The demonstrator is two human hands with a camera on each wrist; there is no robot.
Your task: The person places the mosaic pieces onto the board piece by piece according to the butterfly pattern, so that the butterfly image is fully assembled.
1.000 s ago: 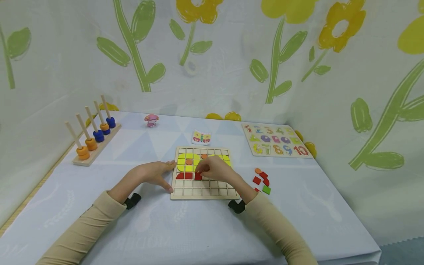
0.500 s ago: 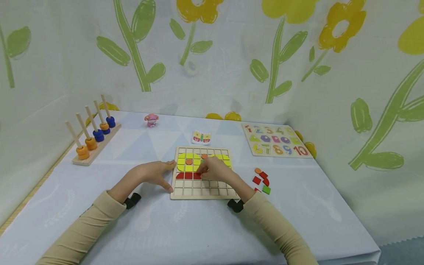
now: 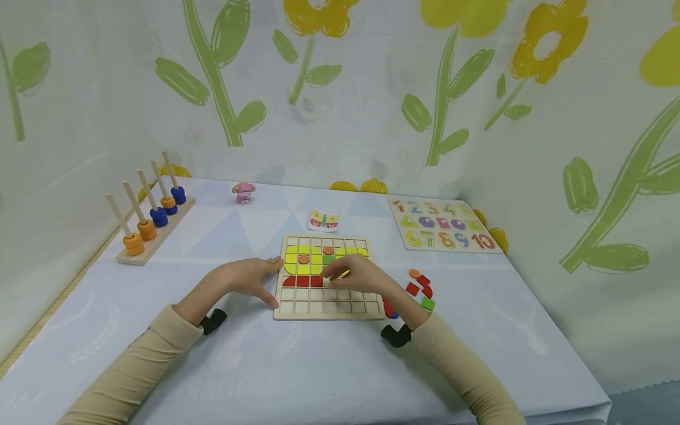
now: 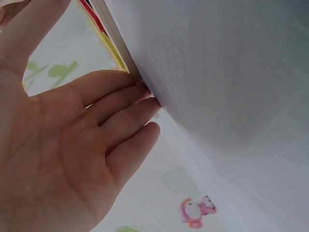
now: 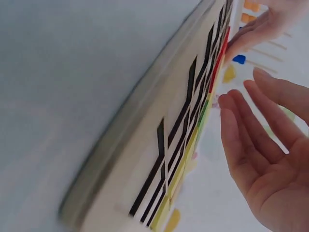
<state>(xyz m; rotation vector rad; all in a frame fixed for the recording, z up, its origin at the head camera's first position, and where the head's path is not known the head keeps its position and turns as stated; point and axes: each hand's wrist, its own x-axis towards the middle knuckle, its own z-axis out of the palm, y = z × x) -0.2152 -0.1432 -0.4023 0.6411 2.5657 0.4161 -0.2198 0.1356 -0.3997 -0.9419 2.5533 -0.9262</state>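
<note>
A wooden grid board [image 3: 301, 307] lies on the table, with yellow, orange and green tiles in its upper rows. A row of red tiles [image 3: 303, 281] sits flat below the yellow ones on the left side. My left hand [image 3: 248, 277] rests against the board's left edge, fingers and thumb stretched apart. Over the middle of the board hovers my right hand [image 3: 362, 275]; in the right wrist view its thumb and fingers stand apart with nothing between them. This hand hides part of the board's right side.
Loose red tiles [image 3: 412, 288], an orange disc [image 3: 414, 274] and a green tile [image 3: 428, 304] lie right of the board. Behind it is a butterfly pattern card [image 3: 323, 219]. A number puzzle [image 3: 441, 225], a pink figurine [image 3: 243, 192] and a peg stacker [image 3: 139, 257] stand further out.
My right hand has let go of a red tile, which now lies flat at the end of the red row, and has moved slightly right. The left hand has stayed put.
</note>
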